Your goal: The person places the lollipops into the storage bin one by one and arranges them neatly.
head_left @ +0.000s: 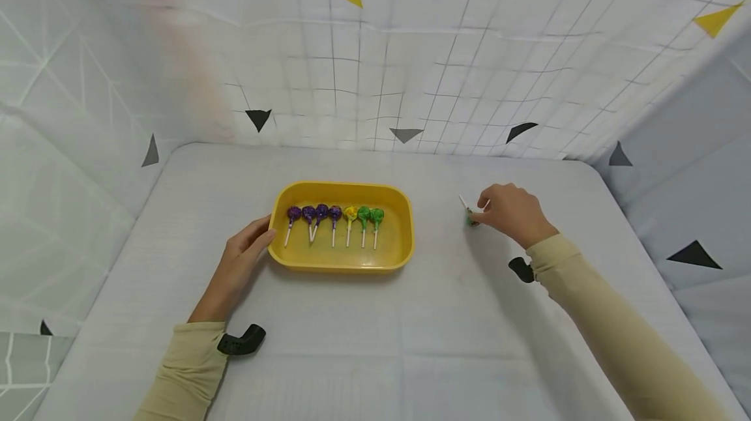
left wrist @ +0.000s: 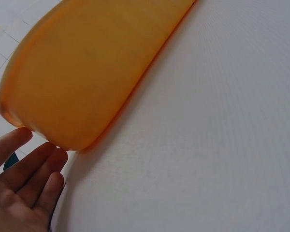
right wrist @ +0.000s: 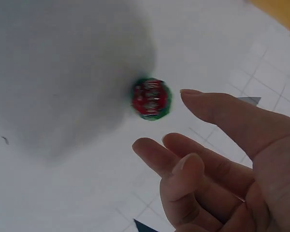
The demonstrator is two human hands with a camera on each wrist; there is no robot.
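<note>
A yellow tray point(head_left: 337, 263) holds a row of wrapped lollipops: several purple ones point(head_left: 321, 211), a yellow one point(head_left: 350, 214) and two green ones point(head_left: 377, 216). My left hand point(head_left: 237, 261) holds the tray's left end, its thumb at the rim. In the left wrist view, the fingers point(left wrist: 20, 140) lie against the tray's outer wall. My right hand point(head_left: 513, 212) is over a green-wrapped lollipop point(head_left: 471, 216) to the right of the tray. In the right wrist view, thumb and fingers are spread around its red-and-green head point(right wrist: 152, 99), with a visible gap.
A white cloth point(head_left: 375, 336) covers the table under the tray. White sheeting with grid lines and coloured triangles hangs behind the table point(head_left: 405, 88) and along both sides. Each wrist carries a black camera mount point(head_left: 242, 341).
</note>
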